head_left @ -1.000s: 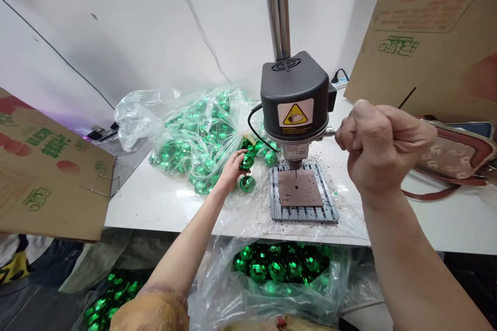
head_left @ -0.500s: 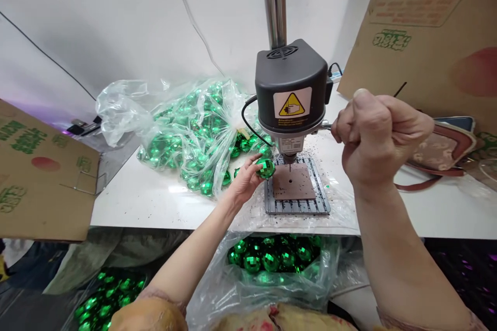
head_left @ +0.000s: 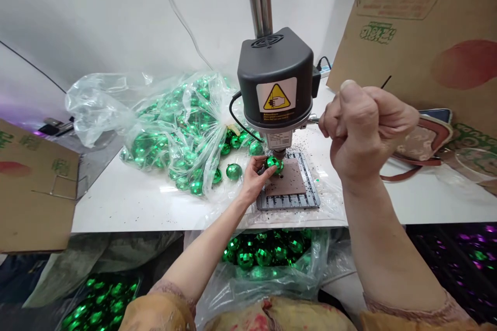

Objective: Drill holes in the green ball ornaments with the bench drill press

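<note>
Bench drill (head_left: 275, 80) on desk (head_left: 128, 212). Left hand (head_left: 252, 182): fingers curled narrowly around a green mirrored ball (head_left: 274, 164), held just under the chuck (head_left: 278, 153) and above the brown plate (head_left: 285, 178). The grip appears to steady the ball on the spindle line; bit tip hidden. Right hand (head_left: 367, 129): closed fist on the feed lever (head_left: 313, 120), apparently placed to work the spindle by hand. A loose ball (head_left: 234, 171) lies beside the upper bag (head_left: 174, 134) of balls; a lower bag (head_left: 267, 282), also of balls, sits below the desk edge, within reach. Dark specks (head_left: 298, 145) are scattered around the drill base.
</note>
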### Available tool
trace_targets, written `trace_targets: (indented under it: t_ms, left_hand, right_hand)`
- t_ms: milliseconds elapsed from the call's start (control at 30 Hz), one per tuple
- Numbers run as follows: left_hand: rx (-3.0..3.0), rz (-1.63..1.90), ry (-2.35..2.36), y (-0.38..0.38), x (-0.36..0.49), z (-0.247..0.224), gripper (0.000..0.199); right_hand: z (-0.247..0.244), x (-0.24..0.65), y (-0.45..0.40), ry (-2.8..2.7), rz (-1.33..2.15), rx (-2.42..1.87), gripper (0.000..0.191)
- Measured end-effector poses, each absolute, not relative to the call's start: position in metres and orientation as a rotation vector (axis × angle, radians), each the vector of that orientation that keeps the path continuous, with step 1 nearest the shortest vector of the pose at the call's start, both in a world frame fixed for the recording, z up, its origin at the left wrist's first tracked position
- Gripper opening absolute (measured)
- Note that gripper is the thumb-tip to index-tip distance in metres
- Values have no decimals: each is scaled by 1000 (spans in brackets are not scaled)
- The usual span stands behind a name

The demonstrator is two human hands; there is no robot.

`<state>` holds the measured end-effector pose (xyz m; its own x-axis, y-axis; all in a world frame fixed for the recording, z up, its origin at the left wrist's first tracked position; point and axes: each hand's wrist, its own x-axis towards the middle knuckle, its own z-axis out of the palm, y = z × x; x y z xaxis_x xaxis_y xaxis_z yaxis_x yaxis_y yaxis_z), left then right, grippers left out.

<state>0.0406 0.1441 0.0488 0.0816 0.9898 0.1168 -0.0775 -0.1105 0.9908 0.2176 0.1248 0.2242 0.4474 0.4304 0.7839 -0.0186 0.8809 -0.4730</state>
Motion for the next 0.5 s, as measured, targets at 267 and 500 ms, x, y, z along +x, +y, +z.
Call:
trace_targets:
  t_ms: [267,500]
  left_hand:
    - [1516,1192,1047,145,34,38,54]
    - [1546,1129,961,142,31,41,55]
  right_hand:
    - [223,218,124,-1068,292,-502,53]
    - [222,217,126,-1062,279,-457,51]
